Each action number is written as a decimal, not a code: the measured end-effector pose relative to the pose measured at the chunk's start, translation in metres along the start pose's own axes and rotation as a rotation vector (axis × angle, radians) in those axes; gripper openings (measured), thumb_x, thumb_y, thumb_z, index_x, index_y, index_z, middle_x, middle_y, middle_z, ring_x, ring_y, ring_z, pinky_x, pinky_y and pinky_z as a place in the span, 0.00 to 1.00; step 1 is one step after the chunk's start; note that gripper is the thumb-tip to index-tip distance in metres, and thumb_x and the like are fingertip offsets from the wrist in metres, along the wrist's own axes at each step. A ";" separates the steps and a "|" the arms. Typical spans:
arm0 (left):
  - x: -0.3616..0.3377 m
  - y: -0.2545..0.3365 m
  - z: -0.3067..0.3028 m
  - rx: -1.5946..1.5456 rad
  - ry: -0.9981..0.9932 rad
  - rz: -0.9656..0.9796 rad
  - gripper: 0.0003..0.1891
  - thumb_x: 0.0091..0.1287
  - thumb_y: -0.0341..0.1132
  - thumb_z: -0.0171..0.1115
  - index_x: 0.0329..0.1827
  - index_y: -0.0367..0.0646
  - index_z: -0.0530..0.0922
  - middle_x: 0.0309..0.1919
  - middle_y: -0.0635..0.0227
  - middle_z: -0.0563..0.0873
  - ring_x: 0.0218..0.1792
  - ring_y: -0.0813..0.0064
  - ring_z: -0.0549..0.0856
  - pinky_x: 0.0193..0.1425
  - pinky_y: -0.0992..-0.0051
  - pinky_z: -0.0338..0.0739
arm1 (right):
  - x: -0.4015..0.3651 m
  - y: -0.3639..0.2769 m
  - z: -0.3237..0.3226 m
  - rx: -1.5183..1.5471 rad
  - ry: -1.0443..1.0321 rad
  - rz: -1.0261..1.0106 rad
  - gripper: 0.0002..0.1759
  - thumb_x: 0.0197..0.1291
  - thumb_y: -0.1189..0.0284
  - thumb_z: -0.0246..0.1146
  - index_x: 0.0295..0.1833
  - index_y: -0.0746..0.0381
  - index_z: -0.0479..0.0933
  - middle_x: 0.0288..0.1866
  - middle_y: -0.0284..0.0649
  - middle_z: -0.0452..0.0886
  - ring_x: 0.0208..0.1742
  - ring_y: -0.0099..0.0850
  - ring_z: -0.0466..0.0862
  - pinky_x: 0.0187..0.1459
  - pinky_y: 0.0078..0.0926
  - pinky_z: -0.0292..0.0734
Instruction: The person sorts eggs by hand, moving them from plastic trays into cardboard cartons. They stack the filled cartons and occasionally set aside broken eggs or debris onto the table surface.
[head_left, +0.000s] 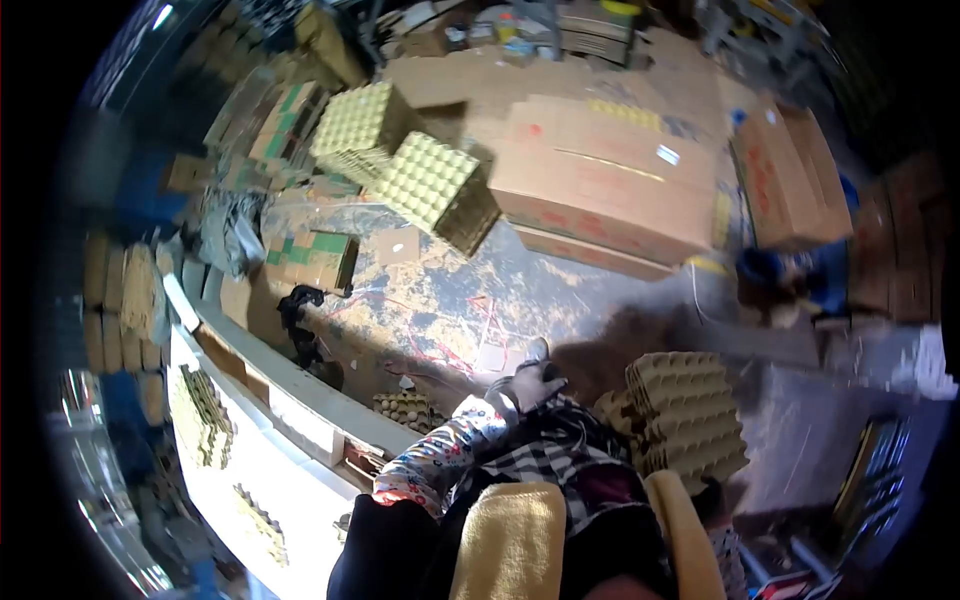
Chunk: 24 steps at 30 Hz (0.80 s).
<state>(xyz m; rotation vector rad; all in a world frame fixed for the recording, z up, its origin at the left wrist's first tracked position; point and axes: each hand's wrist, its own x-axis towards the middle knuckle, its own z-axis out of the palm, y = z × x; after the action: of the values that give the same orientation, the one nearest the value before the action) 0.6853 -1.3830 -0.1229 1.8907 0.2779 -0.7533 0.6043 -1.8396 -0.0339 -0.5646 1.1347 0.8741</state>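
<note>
The thick stack of yellowish moulded egg trays (690, 415) sits beside the person's right side, its cupped faces tilted; such a stack probably handles best with both edges supported, the layers squared together and the pressure spread so the soft rims do not crumple. The left hand (538, 385), below a floral sleeve (440, 455), is in front of the body, well apart from the stack, its grip partly curled with no tray visible in it; whether it pinches any cloth cannot be told. The right hand cannot be made out clearly near the stack's lower edge, so its grip cannot be judged. To the left runs a long, brightly lit white worktop (310, 525) bearing more trays, with a tray of pale eggs (405, 410) near its edge. Beyond, the stained concrete floor (400, 325) carries loose red twine, taller tray stacks (430, 180) and a large brown cardboard box (610, 170).
</note>
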 end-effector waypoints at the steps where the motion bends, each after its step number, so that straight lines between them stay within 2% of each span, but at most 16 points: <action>1: -0.005 -0.007 -0.013 -0.068 0.053 -0.027 0.25 0.69 0.44 0.58 0.62 0.35 0.74 0.54 0.52 0.83 0.56 0.62 0.82 0.62 0.69 0.73 | -0.002 -0.005 0.025 -0.029 0.010 0.016 0.28 0.59 0.63 0.57 0.65 0.58 0.70 0.62 0.43 0.77 0.62 0.43 0.77 0.61 0.46 0.73; 4: -0.039 0.004 -0.083 -0.033 0.114 -0.197 0.25 0.68 0.44 0.59 0.62 0.35 0.74 0.54 0.52 0.83 0.57 0.61 0.82 0.62 0.68 0.73 | -0.006 -0.013 0.112 -0.134 -0.008 -0.020 0.28 0.59 0.64 0.57 0.66 0.59 0.69 0.62 0.44 0.77 0.62 0.43 0.77 0.61 0.46 0.73; 5: -0.052 -0.004 -0.098 -0.162 0.268 -0.135 0.25 0.65 0.49 0.60 0.56 0.37 0.77 0.46 0.48 0.85 0.50 0.55 0.84 0.56 0.63 0.76 | -0.007 -0.017 0.147 -0.178 -0.034 -0.064 0.28 0.59 0.66 0.56 0.66 0.60 0.68 0.62 0.44 0.77 0.62 0.43 0.77 0.61 0.45 0.74; 7: -0.060 -0.056 -0.119 -0.269 0.470 -0.079 0.23 0.67 0.47 0.60 0.56 0.38 0.78 0.46 0.50 0.85 0.49 0.56 0.84 0.55 0.65 0.76 | 0.001 -0.028 0.204 -0.298 -0.127 -0.214 0.27 0.62 0.70 0.53 0.67 0.64 0.67 0.62 0.45 0.76 0.63 0.42 0.76 0.62 0.40 0.74; 9: -0.060 -0.108 -0.132 -0.466 0.632 -0.048 0.22 0.67 0.47 0.60 0.55 0.38 0.79 0.45 0.52 0.86 0.48 0.59 0.85 0.53 0.67 0.77 | 0.027 -0.040 0.270 -0.411 -0.338 -0.354 0.25 0.65 0.71 0.51 0.68 0.62 0.67 0.65 0.41 0.73 0.64 0.37 0.74 0.65 0.35 0.71; 10: -0.063 -0.123 -0.142 -0.615 0.674 -0.040 0.22 0.68 0.46 0.60 0.55 0.37 0.79 0.46 0.53 0.86 0.47 0.60 0.85 0.53 0.68 0.77 | 0.053 -0.051 0.296 -0.439 -0.471 -0.359 0.23 0.69 0.70 0.48 0.68 0.61 0.67 0.66 0.41 0.72 0.65 0.35 0.74 0.65 0.34 0.70; 12: -0.077 -0.129 -0.159 -0.565 0.840 -0.210 0.20 0.68 0.43 0.61 0.53 0.35 0.80 0.45 0.55 0.87 0.45 0.65 0.85 0.51 0.71 0.77 | 0.115 -0.069 0.365 -0.473 -0.681 -0.292 0.22 0.74 0.64 0.44 0.67 0.60 0.70 0.63 0.40 0.75 0.63 0.33 0.75 0.63 0.34 0.71; 13: -0.100 -0.095 -0.176 -0.725 0.898 -0.178 0.17 0.67 0.39 0.62 0.53 0.35 0.79 0.42 0.58 0.87 0.42 0.69 0.85 0.49 0.72 0.77 | 0.143 -0.066 0.408 -0.492 -0.724 -0.302 0.22 0.73 0.64 0.45 0.66 0.60 0.70 0.63 0.40 0.76 0.63 0.34 0.75 0.63 0.34 0.71; 14: -0.095 -0.123 -0.169 -0.681 0.934 -0.195 0.16 0.67 0.36 0.62 0.53 0.35 0.79 0.39 0.60 0.87 0.40 0.74 0.83 0.48 0.74 0.77 | 0.169 -0.059 0.451 -0.502 -0.735 -0.329 0.22 0.72 0.64 0.46 0.66 0.60 0.70 0.63 0.40 0.76 0.63 0.34 0.75 0.63 0.35 0.71; 16: -0.108 -0.117 -0.168 -0.916 1.001 -0.155 0.17 0.66 0.37 0.63 0.53 0.35 0.78 0.37 0.60 0.86 0.40 0.75 0.83 0.49 0.74 0.76 | 0.226 -0.032 0.536 -0.535 -0.730 -0.413 0.23 0.70 0.63 0.48 0.66 0.59 0.70 0.62 0.39 0.76 0.62 0.35 0.75 0.63 0.36 0.71; 17: -0.110 -0.124 -0.160 -0.885 1.087 -0.161 0.16 0.66 0.36 0.63 0.52 0.35 0.78 0.37 0.60 0.86 0.40 0.75 0.83 0.50 0.74 0.76 | 0.253 -0.016 0.573 -0.559 -0.718 -0.463 0.23 0.69 0.63 0.48 0.65 0.59 0.71 0.62 0.39 0.76 0.62 0.36 0.75 0.63 0.36 0.70; 20: -0.137 -0.116 -0.149 -0.809 1.142 -0.356 0.17 0.66 0.36 0.63 0.52 0.35 0.78 0.42 0.56 0.87 0.44 0.67 0.85 0.51 0.72 0.77 | 0.350 0.027 0.660 -0.613 -0.663 -0.581 0.24 0.66 0.62 0.51 0.65 0.59 0.71 0.61 0.39 0.77 0.62 0.37 0.76 0.64 0.37 0.70; 21: -0.141 -0.109 -0.144 -0.850 1.258 -0.400 0.16 0.66 0.36 0.63 0.51 0.34 0.79 0.41 0.56 0.87 0.44 0.66 0.85 0.51 0.71 0.77 | 0.385 0.040 0.683 -0.630 -0.634 -0.598 0.24 0.65 0.62 0.51 0.64 0.58 0.72 0.61 0.39 0.77 0.61 0.38 0.76 0.64 0.38 0.70; 22: -0.146 -0.104 -0.139 -0.873 1.305 -0.485 0.15 0.67 0.36 0.62 0.51 0.34 0.79 0.41 0.56 0.87 0.43 0.66 0.85 0.52 0.71 0.77 | 0.461 0.029 0.690 -0.490 -0.775 -0.271 0.26 0.60 0.64 0.54 0.64 0.58 0.72 0.61 0.39 0.77 0.62 0.39 0.76 0.65 0.39 0.69; 23: -0.152 -0.099 -0.135 -0.877 1.299 -0.666 0.14 0.67 0.35 0.62 0.50 0.33 0.79 0.41 0.58 0.87 0.43 0.68 0.84 0.52 0.71 0.76 | 0.477 0.046 0.707 -0.564 -0.689 -0.370 0.26 0.60 0.65 0.55 0.64 0.59 0.72 0.62 0.39 0.76 0.62 0.40 0.75 0.65 0.40 0.69; 24: -0.144 -0.116 -0.105 -1.079 1.437 -0.661 0.13 0.67 0.34 0.62 0.49 0.34 0.80 0.39 0.61 0.87 0.42 0.70 0.84 0.49 0.72 0.77 | 0.513 0.055 0.713 -0.571 -0.639 -0.334 0.24 0.61 0.64 0.55 0.63 0.59 0.73 0.61 0.39 0.77 0.62 0.40 0.75 0.65 0.40 0.69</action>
<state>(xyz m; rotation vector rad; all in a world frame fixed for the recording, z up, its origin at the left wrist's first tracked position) 0.5539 -1.2182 -0.0921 0.9067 1.8152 0.5078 1.0232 -1.1017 -0.2682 -0.8326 0.1889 0.9848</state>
